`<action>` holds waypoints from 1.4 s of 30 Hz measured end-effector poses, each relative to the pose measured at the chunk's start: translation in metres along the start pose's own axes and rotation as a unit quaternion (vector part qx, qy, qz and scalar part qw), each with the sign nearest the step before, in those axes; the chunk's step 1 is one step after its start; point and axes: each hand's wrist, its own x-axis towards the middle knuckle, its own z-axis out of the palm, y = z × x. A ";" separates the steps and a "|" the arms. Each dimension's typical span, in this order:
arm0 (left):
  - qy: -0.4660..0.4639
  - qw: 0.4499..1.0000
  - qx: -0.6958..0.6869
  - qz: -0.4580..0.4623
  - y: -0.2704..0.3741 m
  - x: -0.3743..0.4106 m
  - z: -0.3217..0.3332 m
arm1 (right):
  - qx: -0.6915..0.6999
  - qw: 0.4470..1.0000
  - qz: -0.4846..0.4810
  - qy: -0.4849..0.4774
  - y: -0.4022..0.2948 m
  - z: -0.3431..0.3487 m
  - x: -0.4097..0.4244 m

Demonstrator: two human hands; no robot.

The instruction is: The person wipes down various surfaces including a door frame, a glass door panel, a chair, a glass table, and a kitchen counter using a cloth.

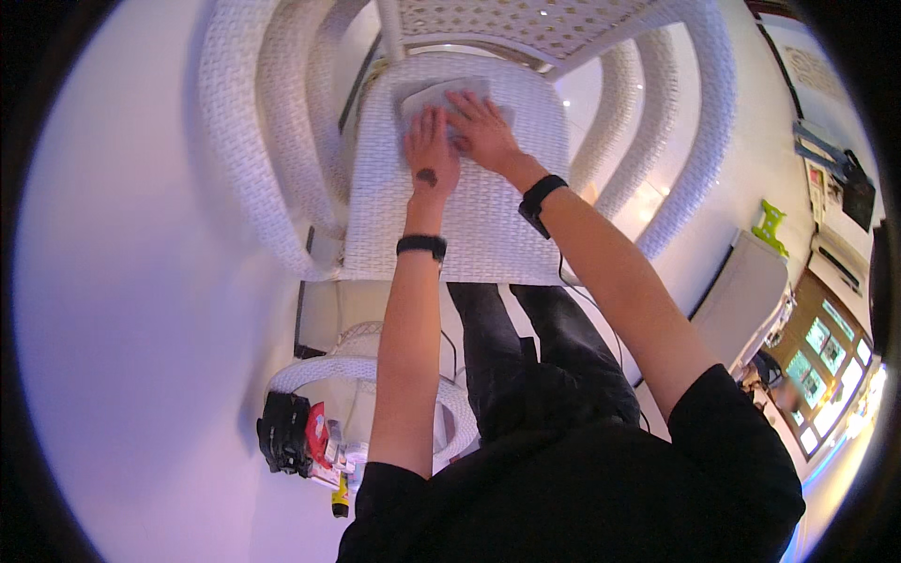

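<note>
A thin, folded grey-white sheet (450, 86) lies on the woven seat (486, 232) of a white wicker chair, near its backrest. Cloth or plastic, I cannot tell which, as the area is blurred. My left hand (432, 144) rests flat on the sheet, fingers stretched towards the backrest; a dark mark shows on its back. Just right of it, my right hand (486, 130) presses down with fingers spread, its thumb close to the left hand. Both palms face down and hide part of the sheet. Black bands circle both wrists.
Curved wicker armrests (236, 134) flank the seat, below a lattice backrest (486, 17). A pale wall (127, 267) runs along the left. Behind, a second wicker piece (324, 369) stands by a black bag (285, 433). A thin cable (595, 306) hangs by my right arm.
</note>
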 end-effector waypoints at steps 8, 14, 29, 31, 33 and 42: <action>-0.121 0.983 -0.087 0.109 0.105 -0.049 0.051 | -0.034 0.979 0.200 -0.019 0.026 -0.001 -0.152; -0.117 0.986 -0.108 0.058 0.057 -0.151 -0.004 | -0.044 0.972 0.216 -0.079 -0.077 0.041 -0.193; 0.154 0.984 0.004 -0.092 -0.058 -0.224 -0.056 | 0.050 0.989 -0.121 -0.074 -0.182 0.039 -0.097; 0.120 0.989 0.024 -0.078 -0.037 -0.226 -0.043 | 0.065 0.990 -0.109 -0.068 -0.160 0.033 -0.117; 0.086 0.994 0.031 -0.063 -0.007 -0.229 -0.027 | 0.066 0.993 -0.074 -0.070 -0.134 0.025 -0.147; -0.034 0.998 0.038 -0.023 0.137 -0.259 0.045 | -0.045 0.994 0.067 -0.071 -0.055 0.006 -0.296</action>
